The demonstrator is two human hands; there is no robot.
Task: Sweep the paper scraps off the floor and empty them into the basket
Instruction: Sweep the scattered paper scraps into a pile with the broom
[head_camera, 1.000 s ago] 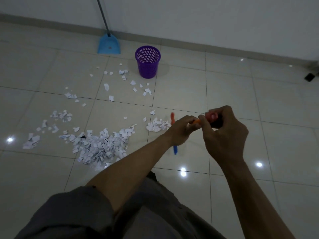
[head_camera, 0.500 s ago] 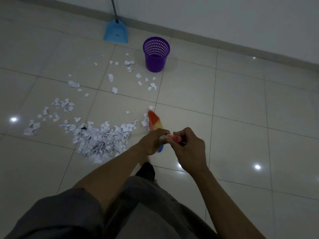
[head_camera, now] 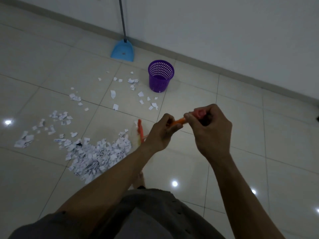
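Observation:
Both hands grip an orange broom handle (head_camera: 180,120) seen nearly end-on. My left hand (head_camera: 161,133) holds it lower down, and my right hand (head_camera: 211,128) wraps its pink top end. The broom head (head_camera: 140,131) touches the floor at the right edge of a big pile of white paper scraps (head_camera: 96,154). More scraps (head_camera: 57,118) lie scattered to the left and toward the purple mesh basket (head_camera: 160,75), which stands upright farther away.
A blue dustpan (head_camera: 122,51) with a long grey handle leans against the white wall (head_camera: 224,31) beyond the basket. The tiled floor (head_camera: 241,118) is glossy with light spots. My bare foot (head_camera: 139,180) shows below my left arm.
The hands rose and moved right with the handle. The broom head swung against the pile's right edge. The view shifted, so the basket and dustpan sit more to the centre.

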